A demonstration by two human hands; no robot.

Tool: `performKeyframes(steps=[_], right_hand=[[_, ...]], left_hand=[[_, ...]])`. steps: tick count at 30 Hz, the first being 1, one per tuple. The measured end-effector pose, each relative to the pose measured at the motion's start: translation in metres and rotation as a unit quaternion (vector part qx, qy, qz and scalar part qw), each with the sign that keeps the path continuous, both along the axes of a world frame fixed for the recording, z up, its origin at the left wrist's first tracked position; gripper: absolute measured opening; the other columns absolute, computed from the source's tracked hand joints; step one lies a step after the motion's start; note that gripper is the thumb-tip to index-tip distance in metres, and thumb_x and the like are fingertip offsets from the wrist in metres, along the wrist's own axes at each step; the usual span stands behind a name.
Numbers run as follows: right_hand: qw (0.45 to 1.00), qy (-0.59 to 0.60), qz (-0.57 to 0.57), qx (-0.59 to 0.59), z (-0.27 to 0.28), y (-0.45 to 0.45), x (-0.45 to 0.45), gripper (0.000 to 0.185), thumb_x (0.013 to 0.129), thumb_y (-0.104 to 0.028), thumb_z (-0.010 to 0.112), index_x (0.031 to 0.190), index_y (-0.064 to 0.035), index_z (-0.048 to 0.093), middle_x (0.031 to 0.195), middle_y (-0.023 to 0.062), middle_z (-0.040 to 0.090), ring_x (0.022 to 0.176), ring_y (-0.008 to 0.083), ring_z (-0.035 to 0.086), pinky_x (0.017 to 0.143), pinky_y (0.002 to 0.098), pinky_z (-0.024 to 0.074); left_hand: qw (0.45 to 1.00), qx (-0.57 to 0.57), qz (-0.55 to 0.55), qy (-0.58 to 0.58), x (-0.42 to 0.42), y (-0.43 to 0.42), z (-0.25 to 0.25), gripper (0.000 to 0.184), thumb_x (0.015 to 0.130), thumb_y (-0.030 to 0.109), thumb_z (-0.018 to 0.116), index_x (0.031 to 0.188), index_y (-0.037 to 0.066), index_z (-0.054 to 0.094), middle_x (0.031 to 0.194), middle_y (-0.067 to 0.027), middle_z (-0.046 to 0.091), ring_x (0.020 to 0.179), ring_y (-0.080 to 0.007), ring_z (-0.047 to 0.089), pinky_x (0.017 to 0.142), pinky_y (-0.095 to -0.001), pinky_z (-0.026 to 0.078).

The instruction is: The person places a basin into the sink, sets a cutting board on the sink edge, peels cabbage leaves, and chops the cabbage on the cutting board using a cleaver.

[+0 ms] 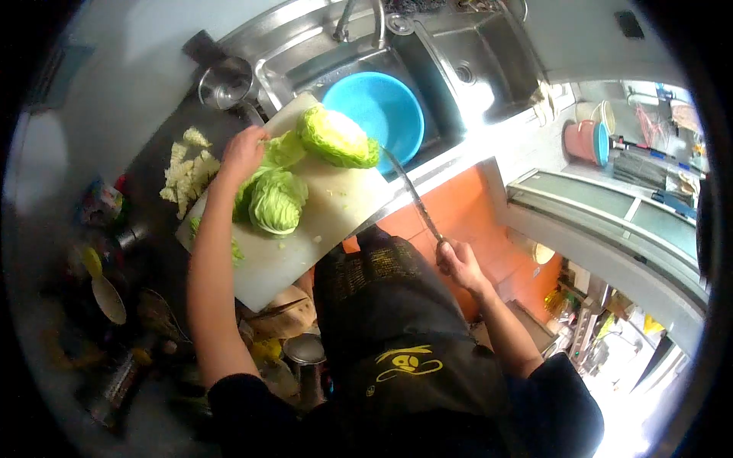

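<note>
On the white cutting board (pixel 351 200) lie a large cut cabbage piece (pixel 336 137) and a second cabbage piece (pixel 277 201), with loose green leaves between them. My left hand (pixel 243 153) is at the board's far left edge beside the leaves; its fingers are bent and partly hidden, so its grip is unclear. My right hand (pixel 460 265) is closed round the handle of a knife (pixel 412 191), held off the board's right side. The knife's tip is close to the large cabbage piece and the rim of a blue basin (pixel 374 111).
The basin sits at the steel double sink (pixel 489 65) under a faucet (pixel 379 27). Pale cabbage scraps (pixel 187 172) lie on the dark counter left of the board, near a metal pot (pixel 227 84). Below the board stands a metal canister (pixel 305 351).
</note>
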State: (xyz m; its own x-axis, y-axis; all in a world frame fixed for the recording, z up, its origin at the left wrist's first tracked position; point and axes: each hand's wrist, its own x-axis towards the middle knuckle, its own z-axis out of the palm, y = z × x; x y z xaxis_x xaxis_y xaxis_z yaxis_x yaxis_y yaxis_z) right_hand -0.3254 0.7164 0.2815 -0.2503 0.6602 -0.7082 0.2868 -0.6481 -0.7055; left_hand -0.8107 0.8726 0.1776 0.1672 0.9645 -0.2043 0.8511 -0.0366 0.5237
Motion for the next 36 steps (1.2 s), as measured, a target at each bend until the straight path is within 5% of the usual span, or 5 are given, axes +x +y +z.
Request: performKeyframes(steps=[7, 16, 25, 32, 36], right_hand=[[0.999, 0.001, -0.034, -0.027, -0.015, -0.004, 0.002, 0.048, 0.103, -0.047, 0.049, 0.074, -0.0078, 0.046, 0.064, -0.0045, 0.041, 0.058, 0.0075, 0.036, 0.052, 0.0259, 0.0310], [0.999, 0.010, -0.029, 0.021, -0.020, 0.017, -0.006, 0.048, 0.104, -0.046, 0.047, 0.075, -0.0069, 0.048, 0.065, -0.0025, 0.046, 0.057, 0.0081, 0.041, 0.050, 0.0266, 0.0343], [0.998, 0.014, -0.062, -0.020, -0.008, 0.017, 0.001, 0.046, 0.104, -0.043, 0.047, 0.077, -0.0069, 0.049, 0.065, -0.0034, 0.043, 0.059, 0.0085, 0.039, 0.053, 0.0271, 0.0341], [0.986, 0.061, -0.145, -0.061, -0.024, 0.013, 0.008, 0.046, 0.103, -0.046, 0.048, 0.077, -0.0085, 0.049, 0.064, -0.0033, 0.042, 0.055, 0.0076, 0.038, 0.050, 0.0258, 0.0325], [0.989, 0.046, -0.130, -0.044, -0.016, 0.022, 0.012, 0.046, 0.104, -0.046, 0.048, 0.077, -0.0085, 0.049, 0.063, -0.0034, 0.043, 0.054, 0.0077, 0.039, 0.048, 0.0253, 0.0329]], left_hand=[[0.992, 0.101, -0.023, 0.070, 0.009, -0.138, 0.000, 0.023, 0.087, -0.003, 0.051, 0.105, 0.001, 0.064, 0.120, -0.0157, 0.063, 0.104, -0.0392, 0.062, 0.083, -0.0451, 0.052], [0.963, 0.081, 0.168, -0.195, 0.016, -0.104, 0.010, 0.056, 0.080, 0.004, 0.066, 0.134, 0.002, 0.050, 0.135, -0.0203, 0.052, 0.128, -0.0364, 0.049, 0.108, -0.0426, 0.040], [0.990, -0.070, -0.113, 0.044, 0.030, -0.072, 0.004, 0.069, 0.081, 0.028, 0.076, 0.139, 0.005, 0.049, 0.141, -0.0180, 0.049, 0.133, -0.0337, 0.045, 0.109, -0.0478, 0.037], [0.862, -0.064, 0.453, -0.218, 0.140, -0.019, -0.001, 0.101, 0.077, 0.049, 0.080, 0.147, -0.005, 0.031, 0.147, -0.0266, 0.040, 0.135, -0.0379, 0.042, 0.108, -0.0474, 0.038], [0.880, -0.156, 0.404, -0.196, 0.131, 0.044, -0.003, 0.112, 0.073, 0.048, 0.084, 0.147, -0.012, 0.025, 0.144, -0.0307, 0.041, 0.129, -0.0353, 0.050, 0.099, -0.0431, 0.047]])
